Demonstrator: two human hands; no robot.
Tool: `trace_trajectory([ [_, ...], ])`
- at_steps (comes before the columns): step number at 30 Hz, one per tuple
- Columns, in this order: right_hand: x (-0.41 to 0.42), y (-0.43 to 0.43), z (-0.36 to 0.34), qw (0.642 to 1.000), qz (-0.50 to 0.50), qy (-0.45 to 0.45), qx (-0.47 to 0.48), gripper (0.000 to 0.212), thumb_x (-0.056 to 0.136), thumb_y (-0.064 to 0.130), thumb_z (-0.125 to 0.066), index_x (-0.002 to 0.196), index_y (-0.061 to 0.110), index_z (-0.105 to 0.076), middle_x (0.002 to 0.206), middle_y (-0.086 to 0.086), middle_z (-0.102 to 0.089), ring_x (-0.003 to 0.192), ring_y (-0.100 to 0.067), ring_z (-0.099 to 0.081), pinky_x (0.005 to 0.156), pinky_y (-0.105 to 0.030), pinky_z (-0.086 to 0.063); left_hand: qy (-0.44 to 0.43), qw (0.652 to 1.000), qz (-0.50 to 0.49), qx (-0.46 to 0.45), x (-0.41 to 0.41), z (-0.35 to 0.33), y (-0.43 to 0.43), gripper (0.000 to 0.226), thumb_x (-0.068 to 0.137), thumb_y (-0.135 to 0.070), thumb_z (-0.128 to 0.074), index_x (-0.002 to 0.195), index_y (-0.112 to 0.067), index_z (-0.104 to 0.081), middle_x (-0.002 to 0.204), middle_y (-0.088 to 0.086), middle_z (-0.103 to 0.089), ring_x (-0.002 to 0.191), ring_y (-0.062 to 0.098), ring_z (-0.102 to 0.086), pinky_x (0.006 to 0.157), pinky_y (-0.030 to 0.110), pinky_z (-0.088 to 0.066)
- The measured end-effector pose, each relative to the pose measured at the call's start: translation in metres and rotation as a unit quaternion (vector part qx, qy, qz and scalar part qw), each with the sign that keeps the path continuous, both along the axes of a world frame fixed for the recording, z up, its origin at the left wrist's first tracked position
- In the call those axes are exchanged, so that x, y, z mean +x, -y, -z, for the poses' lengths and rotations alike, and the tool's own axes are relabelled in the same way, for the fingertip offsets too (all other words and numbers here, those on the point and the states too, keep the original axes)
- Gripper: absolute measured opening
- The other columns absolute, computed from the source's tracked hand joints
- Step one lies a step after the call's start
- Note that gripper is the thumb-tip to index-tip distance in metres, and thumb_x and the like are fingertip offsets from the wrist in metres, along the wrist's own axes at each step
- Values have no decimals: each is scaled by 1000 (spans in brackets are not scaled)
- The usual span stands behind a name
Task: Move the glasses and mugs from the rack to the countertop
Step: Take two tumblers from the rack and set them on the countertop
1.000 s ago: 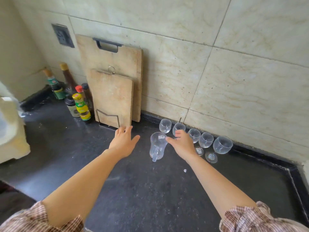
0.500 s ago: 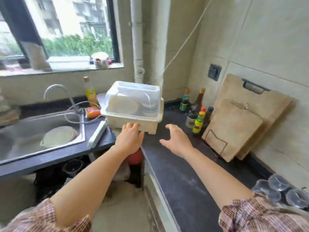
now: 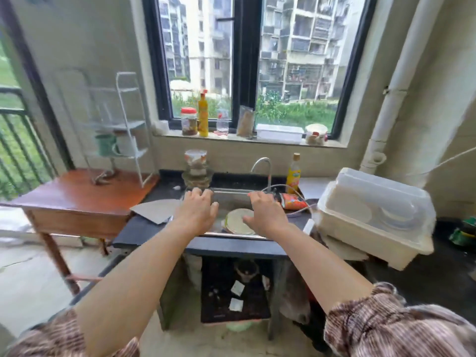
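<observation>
Both hands empty, fingers spread: left hand (image 3: 197,212) and right hand (image 3: 265,214) mid-frame over sink (image 3: 231,195). Mugs (image 3: 107,144) on white rack (image 3: 123,124), upper left. Risk: rack looks light, hasty reach could tip it.

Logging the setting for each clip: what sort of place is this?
Most likely a home kitchen: a steel sink with a faucet, a covered dish rack on the dark countertop, and bottles on the windowsill.

We saw the rack (image 3: 121,130) on a wooden table (image 3: 77,199) left of the sink (image 3: 231,199), a plate (image 3: 238,221) in the sink, a lidded dish box (image 3: 373,217) on the bench (image 3: 231,244) to its right, bottles (image 3: 203,115) on the windowsill (image 3: 247,140) behind.
</observation>
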State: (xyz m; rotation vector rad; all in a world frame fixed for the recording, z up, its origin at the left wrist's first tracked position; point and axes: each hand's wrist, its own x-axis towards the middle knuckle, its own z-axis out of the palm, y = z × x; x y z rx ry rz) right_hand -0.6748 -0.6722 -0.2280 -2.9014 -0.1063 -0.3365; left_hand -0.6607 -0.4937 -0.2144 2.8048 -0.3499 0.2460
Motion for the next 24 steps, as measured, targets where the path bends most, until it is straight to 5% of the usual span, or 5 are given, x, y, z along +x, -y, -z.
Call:
trace_trajectory([
  [12, 147, -246, -54, 988, -140, 40, -60, 44, 86, 30, -55, 124, 9, -46, 128, -12, -52, 121, -33, -45, 93, -47, -41, 16, 984, -176, -37, 111, -43, -243, 43, 96, -39, -36, 129, -13, -46, 131, 18, -45, 123, 36, -39, 100, 46, -35],
  [24, 366, -396, -68, 979, -193, 59, -13, 49, 86, 27, -54, 130, 10, -44, 129, -10, -51, 121, -30, -43, 93, -41, -40, 19, 971, -215, -102, 307, -56, -388, 43, 96, -35, -36, 132, -15, -46, 133, 14, -47, 123, 31, -43, 101, 45, -38],
])
